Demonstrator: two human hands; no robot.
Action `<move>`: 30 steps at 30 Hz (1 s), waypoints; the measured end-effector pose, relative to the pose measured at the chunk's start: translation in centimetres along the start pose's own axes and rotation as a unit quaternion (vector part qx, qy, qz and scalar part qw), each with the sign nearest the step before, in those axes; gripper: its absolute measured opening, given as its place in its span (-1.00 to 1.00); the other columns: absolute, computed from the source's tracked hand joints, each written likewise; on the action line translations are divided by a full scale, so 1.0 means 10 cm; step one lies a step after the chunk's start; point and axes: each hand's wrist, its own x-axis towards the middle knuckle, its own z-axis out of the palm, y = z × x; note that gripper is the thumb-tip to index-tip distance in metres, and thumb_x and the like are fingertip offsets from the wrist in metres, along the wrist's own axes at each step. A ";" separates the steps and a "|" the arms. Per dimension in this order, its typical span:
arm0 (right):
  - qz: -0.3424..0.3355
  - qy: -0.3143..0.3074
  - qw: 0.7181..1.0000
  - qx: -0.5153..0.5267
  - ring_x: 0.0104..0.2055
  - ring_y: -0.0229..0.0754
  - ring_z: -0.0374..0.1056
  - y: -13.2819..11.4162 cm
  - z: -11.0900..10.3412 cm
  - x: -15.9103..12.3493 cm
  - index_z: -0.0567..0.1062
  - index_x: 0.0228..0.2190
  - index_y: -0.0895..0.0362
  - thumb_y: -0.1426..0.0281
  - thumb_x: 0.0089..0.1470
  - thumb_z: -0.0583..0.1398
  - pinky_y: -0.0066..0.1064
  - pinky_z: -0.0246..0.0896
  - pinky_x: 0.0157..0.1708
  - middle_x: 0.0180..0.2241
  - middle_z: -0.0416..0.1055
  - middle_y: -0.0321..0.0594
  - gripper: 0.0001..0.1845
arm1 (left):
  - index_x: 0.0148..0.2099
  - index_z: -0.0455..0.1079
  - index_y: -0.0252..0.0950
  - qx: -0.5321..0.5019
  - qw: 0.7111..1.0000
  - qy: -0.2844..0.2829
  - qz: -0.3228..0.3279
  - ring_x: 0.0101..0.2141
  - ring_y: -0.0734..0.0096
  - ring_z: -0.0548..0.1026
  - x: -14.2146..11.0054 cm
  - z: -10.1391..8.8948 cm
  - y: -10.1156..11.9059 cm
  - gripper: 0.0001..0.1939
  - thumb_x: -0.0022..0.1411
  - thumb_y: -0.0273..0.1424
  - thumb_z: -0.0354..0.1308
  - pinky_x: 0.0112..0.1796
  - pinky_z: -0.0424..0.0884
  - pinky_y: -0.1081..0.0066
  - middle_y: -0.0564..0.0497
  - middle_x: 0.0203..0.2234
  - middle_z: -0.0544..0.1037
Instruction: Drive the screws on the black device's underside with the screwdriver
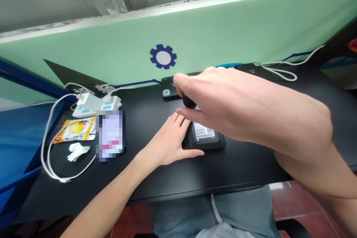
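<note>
A black hard drive [205, 134] with a white printed label lies on the dark desk, partly covered by my hands. My left hand [174, 139] steadies it from the left, with the thumb along the front edge and the fingers at the side and back. Over the drive, my right hand [223, 100] is closed round a screwdriver [189, 101]. Only a dark rounded piece of its handle shows; the shaft and tip are hidden behind the hand.
Black boxes [169, 88] stand along the green partition [117, 52]. To the left are a white power strip [96, 105] with cables, a yellow snack packet [78, 129], a crumpled tissue [78, 151] and a phone [111, 135] with a blurred screen. A white cable [281, 72] lies at the back right.
</note>
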 end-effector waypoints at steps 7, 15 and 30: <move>-0.006 0.001 1.000 0.023 -0.46 -0.22 0.03 -0.03 0.00 0.02 0.39 -0.17 0.10 0.42 0.48 0.13 -0.24 -0.14 -0.42 -0.37 0.27 -0.32 -0.92 | 0.63 0.18 -0.15 -0.011 1.000 -0.015 -0.009 0.53 -0.49 0.22 0.00 -0.02 0.01 0.10 0.37 0.47 0.14 0.48 0.23 -0.40 -0.32 0.55 0.30; -0.002 -0.002 1.000 0.018 -0.45 -0.24 0.03 -0.04 0.01 0.02 0.40 -0.14 0.10 0.36 0.50 0.17 -0.25 -0.16 -0.41 -0.35 0.30 -0.32 -0.91 | 0.61 0.20 -0.18 -0.014 1.000 -0.011 -0.003 0.51 -0.50 0.24 0.01 -0.02 0.01 0.09 0.37 0.46 0.14 0.46 0.24 -0.42 -0.34 0.54 0.30; -0.006 -0.009 1.000 0.001 -0.45 -0.23 0.03 -0.04 0.02 0.03 0.41 -0.11 0.10 0.34 0.53 0.13 -0.25 -0.16 -0.38 -0.33 0.28 -0.31 -0.89 | 0.58 0.24 -0.21 -0.006 1.000 -0.003 0.004 0.51 -0.47 0.26 0.01 -0.01 0.00 0.07 0.39 0.46 0.12 0.46 0.25 -0.40 -0.36 0.51 0.34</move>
